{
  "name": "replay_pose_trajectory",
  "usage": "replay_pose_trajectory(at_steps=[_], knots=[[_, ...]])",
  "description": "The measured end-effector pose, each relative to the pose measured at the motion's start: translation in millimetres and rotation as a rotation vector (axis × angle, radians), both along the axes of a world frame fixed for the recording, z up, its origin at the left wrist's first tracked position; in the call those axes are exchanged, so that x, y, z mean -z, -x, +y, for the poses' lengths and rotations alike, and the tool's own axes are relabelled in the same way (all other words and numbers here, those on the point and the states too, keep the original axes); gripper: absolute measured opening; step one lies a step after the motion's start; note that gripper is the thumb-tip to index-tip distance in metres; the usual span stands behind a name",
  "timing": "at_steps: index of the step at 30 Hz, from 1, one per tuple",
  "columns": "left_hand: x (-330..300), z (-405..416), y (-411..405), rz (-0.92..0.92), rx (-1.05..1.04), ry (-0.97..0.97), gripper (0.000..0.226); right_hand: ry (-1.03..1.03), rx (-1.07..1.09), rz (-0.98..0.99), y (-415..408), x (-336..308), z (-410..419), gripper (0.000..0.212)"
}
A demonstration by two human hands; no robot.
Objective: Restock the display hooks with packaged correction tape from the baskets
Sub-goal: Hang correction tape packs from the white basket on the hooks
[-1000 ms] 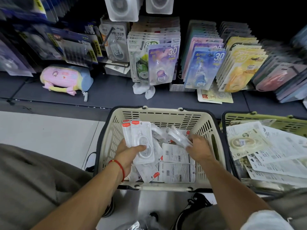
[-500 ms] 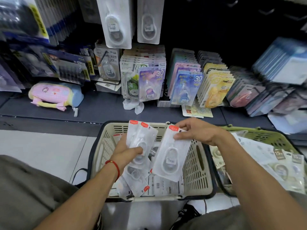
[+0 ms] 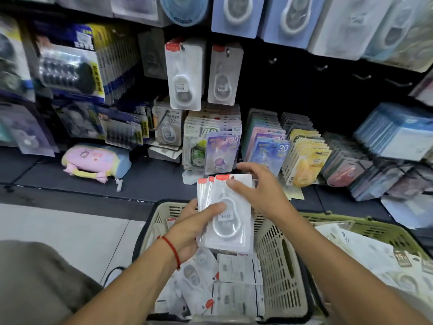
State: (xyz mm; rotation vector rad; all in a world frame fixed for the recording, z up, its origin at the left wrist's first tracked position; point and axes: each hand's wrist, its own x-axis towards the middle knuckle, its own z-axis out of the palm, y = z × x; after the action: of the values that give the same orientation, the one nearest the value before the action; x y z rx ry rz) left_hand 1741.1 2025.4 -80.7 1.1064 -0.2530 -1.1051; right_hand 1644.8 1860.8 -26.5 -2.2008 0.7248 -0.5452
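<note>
Both hands hold a small stack of clear correction tape packs with red top tabs above the beige basket. My left hand grips the stack from the lower left, thumb across the front. My right hand pinches the stack's top right corner. More packs lie loose in the basket. Two matching packs hang on hooks straight ahead, and empty hooks stick out of the dark panel to their right.
A green basket with other white packs stands at the right. Rows of coloured tape packs lean on the dark lower shelf, with a pink pouch at the left. White floor tiles lie to the left.
My right hand has brought its pack onto the left hand's packs, forming one stack. The stack has risen and my view has tilted up toward the hooks.
</note>
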Motion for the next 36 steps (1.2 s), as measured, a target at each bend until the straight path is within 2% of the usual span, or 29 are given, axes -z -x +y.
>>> replay_pose_trajectory(at_steps=[4,6,10,14,18,21,23,29,36], knots=[[-48.1,-22.0,-31.4,-0.030,-0.108,0.076,0.052,-0.121,0.098,-0.052,-1.8,-29.5,0.7,0.106],[-70.6,-34.2,-48.7,-0.115,-0.134,0.104,0.051,-0.124,0.075,-0.049,-2.2,-39.5,5.5,0.113],[-111.6,-54.3,-71.4,-0.299,-0.122,0.152,0.059,-0.097,0.079,-0.163,-21.9,-50.3,1.5,0.081],[-131.1,-65.8,-88.2,-0.370,-0.093,0.201,0.072,-0.298,0.035,-0.403,-43.1,-62.5,-13.4,0.043],[-126.4,-67.3,-104.1,-0.391,-0.093,0.232,0.083,-0.404,0.045,-0.529,-62.5,-58.1,-18.1,0.041],[-121.3,-61.6,-119.2,-0.350,-0.087,0.277,0.081,-0.491,0.045,-0.598,-72.5,-61.4,-16.0,0.055],[-119.2,-59.1,-126.8,-0.373,-0.144,0.282,0.081,-0.418,0.066,-0.605,-80.4,-64.4,-13.5,0.057],[-115.7,-51.1,-146.4,-0.734,-0.541,0.116,0.071,-0.219,0.159,-0.662,-106.0,-74.6,-25.0,0.041],[-118.3,-39.8,-155.5,-0.797,-0.607,0.154,0.075,-0.278,0.129,-0.690,-114.6,-75.9,-30.8,0.045]])
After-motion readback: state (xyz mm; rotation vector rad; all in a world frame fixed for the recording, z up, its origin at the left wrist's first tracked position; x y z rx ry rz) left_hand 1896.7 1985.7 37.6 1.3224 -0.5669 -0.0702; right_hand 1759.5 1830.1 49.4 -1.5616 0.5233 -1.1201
